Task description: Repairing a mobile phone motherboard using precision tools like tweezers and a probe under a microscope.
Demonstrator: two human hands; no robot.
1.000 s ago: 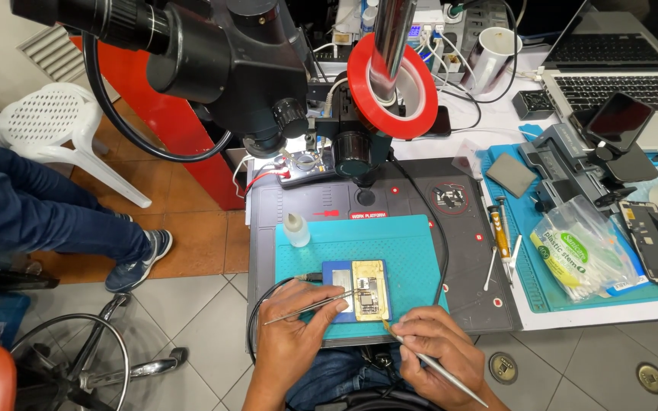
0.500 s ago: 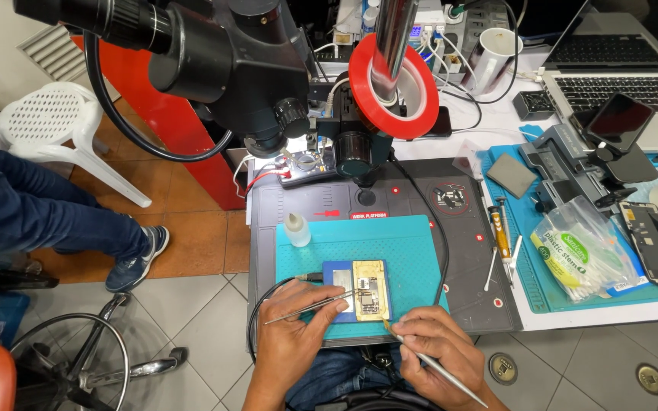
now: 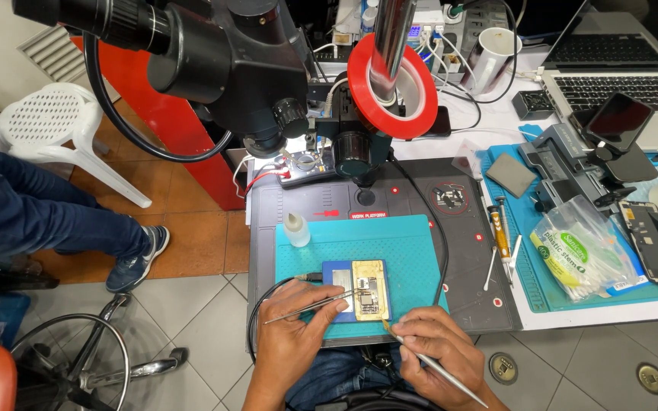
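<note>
While the black microscope looms over the tabletop at twelve o'clock, I work below it on a dark platform that carries a teal mat. At two o'clock sits a laptop, with a phone and a bag of cotton swabs lying on a blue mat at three o'clock. A red tape roll hangs round the microscope's post. At nine o'clock someone else's blue trouser leg and a white plastic chair show.

My left hand is closed on thin tweezers, tips touching the gold board. My right hand, just beside it at five o'clock, is closed pen-fashion on a slim metal tool whose tip meets the lower right corner of the blue holder under the board. A small clear bottle stands on the teal mat at ten o'clock from the board.
</note>
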